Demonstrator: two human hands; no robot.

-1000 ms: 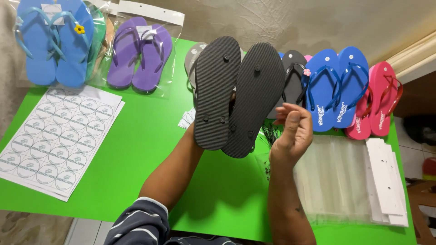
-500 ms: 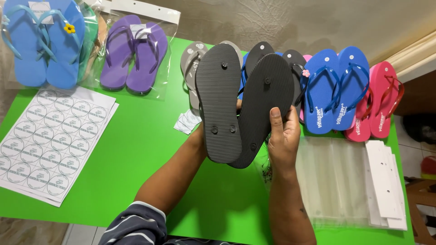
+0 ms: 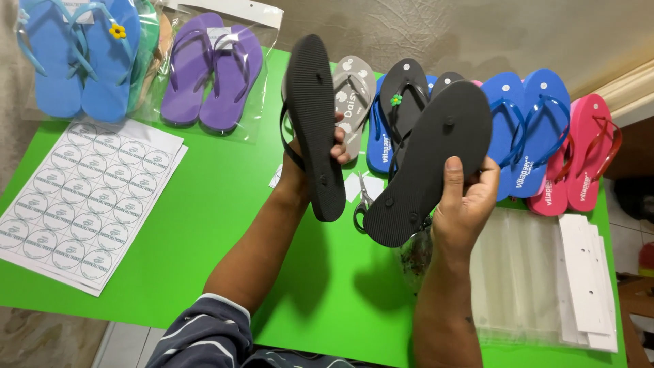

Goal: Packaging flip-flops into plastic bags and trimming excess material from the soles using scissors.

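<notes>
My left hand [image 3: 308, 162] grips a black flip-flop [image 3: 315, 116], held upright with its sole turned toward me and its strap on the far side. My right hand [image 3: 463, 204] holds a second black flip-flop [image 3: 436, 157], sole up and tilted to the right, thumb pressed on the sole. The two flip-flops are apart, with a gap between them, above the green table [image 3: 204, 225]. Small scissors [image 3: 362, 201] lie on the table under the gap, beside bits of white paper.
Sheets of round stickers [image 3: 82, 201] lie at the left. Bagged blue [image 3: 78, 58] and purple flip-flops [image 3: 211, 68] sit at the back left. Grey, black, blue [image 3: 531, 129] and pink flip-flops [image 3: 586, 153] line the back right. Clear bags with white header cards [image 3: 545, 279] lie at the right.
The two black flip-flops were held together, soles toward me. Now my hands have drawn apart, each with one flip-flop, the left one moved left and the right one tilted rightward.
</notes>
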